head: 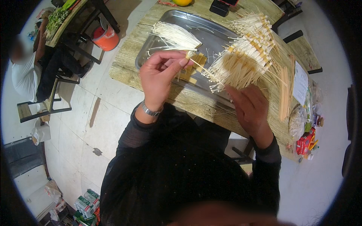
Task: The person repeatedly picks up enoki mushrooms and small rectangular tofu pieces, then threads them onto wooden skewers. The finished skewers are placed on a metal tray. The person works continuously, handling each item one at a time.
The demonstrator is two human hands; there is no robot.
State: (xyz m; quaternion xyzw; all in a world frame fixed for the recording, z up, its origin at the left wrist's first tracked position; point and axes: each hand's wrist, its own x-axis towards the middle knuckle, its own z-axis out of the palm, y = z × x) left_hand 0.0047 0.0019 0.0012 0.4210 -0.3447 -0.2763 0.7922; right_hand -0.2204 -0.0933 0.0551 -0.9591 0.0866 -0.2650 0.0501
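Note:
My left hand (159, 70) pinches a small enoki mushroom bundle (189, 54) with a yellow band around it. From that bundle a thin bamboo skewer (200, 66) slants down to the right, towards the pinched fingertips of my right hand (250, 106); mushrooms partly mask its far end. Beyond my left hand, a loose bunch of enoki (178, 36) lies in a metal tray (216, 38). Flat yellow strips (200, 62) rest in the tray just right of my left fingers. Banded enoki skewers (246, 56) are piled over the tray's right side and the table.
Bare bamboo skewers (284, 96) lie at the right beside a paper sheet (300, 82) bearing writing. A plastic bag (298, 121) and red package (305, 142) sit near the table's (124, 63) right end. An orange bucket (106, 39) and a seated person (27, 76) are at left.

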